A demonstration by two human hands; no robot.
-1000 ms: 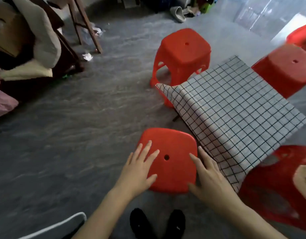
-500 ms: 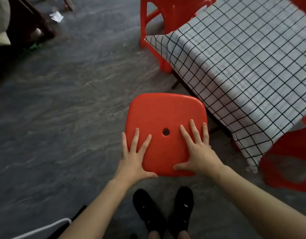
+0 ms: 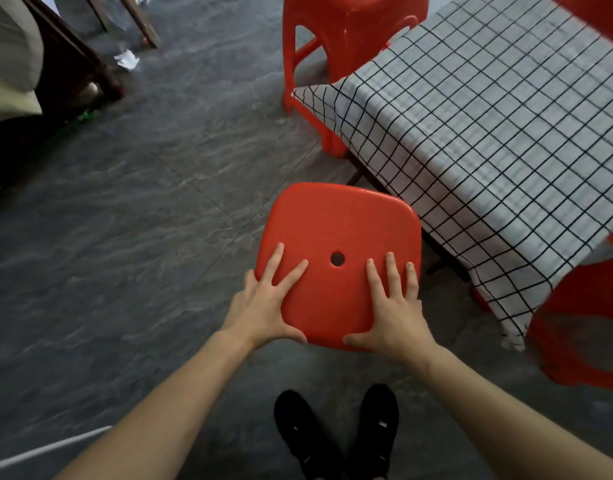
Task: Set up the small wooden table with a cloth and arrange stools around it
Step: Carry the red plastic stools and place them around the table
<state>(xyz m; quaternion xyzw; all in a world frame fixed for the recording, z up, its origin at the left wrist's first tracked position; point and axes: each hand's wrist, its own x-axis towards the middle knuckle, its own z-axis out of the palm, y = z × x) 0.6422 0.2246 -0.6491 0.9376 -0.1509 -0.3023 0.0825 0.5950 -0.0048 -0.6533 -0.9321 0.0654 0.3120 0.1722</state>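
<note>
1. I see the near red plastic stool point(image 3: 336, 244) standing on the grey stone-pattern floor point(image 3: 125, 237), directly ahead of a pair of black shoes point(image 3: 336, 434). Its square seat has a round hole at the centre.
2. The left hand point(image 3: 267, 306) lies flat on the seat's near-left corner. Fingers are spread across the top; the thumb hooks over the near edge. I read this grip as holding the stool by its rim.
3. The right hand point(image 3: 391, 313) mirrors it on the near-right corner. Fingers lie flat on the top, the thumb wraps the near edge, and the grip holds the same stool.
4. The stool stands just beside the near-left side of the small worktop, whose dark lower frame point(image 3: 433, 244) shows past the seat's right edge.
5. The worktop is covered by a white checked cloth point(image 3: 488, 140) with a black grid. One corner of the cloth hangs down at the right, near the floor.
6. A second red stool point(image 3: 332, 39) stands at the far-left side of the worktop, touching the cloth's edge.
7. A third red stool point(image 3: 585, 327) stands at the right, partly under the hanging cloth corner.
8. Dark wooden furniture legs point(image 3: 76, 60) and a scrap of white paper point(image 3: 127, 59) occupy the upper-left floor area, well apart from the worktop.
</note>
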